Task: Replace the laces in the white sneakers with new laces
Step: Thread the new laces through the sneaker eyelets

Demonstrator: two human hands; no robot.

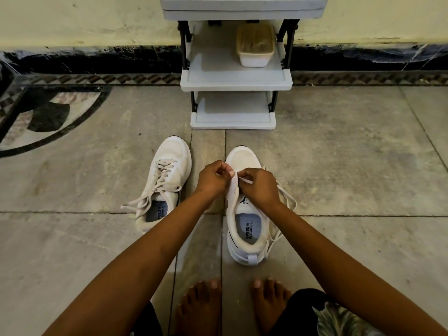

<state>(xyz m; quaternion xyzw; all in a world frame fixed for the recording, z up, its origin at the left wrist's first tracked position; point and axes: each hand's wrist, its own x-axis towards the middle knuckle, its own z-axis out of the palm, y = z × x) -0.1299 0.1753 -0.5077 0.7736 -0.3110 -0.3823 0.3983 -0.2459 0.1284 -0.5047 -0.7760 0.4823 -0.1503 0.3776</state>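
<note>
Feet [198, 309] face white sneakers. Left sneaker [167, 175] is laced; right sneaker [244, 158] has its lace [288, 197] trailing loose, pinched by left hand [213, 177] and right hand [260, 185].

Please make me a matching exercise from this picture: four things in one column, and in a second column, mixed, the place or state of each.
1. left-side sneaker
2. right-side sneaker
3. lidded box
4. white rack

A. against the wall
B. left hand grips it, right hand pinches its lace
C. laced, ends loose
D. on a rack shelf

Pairs: 1-C, 2-B, 3-D, 4-A
</note>
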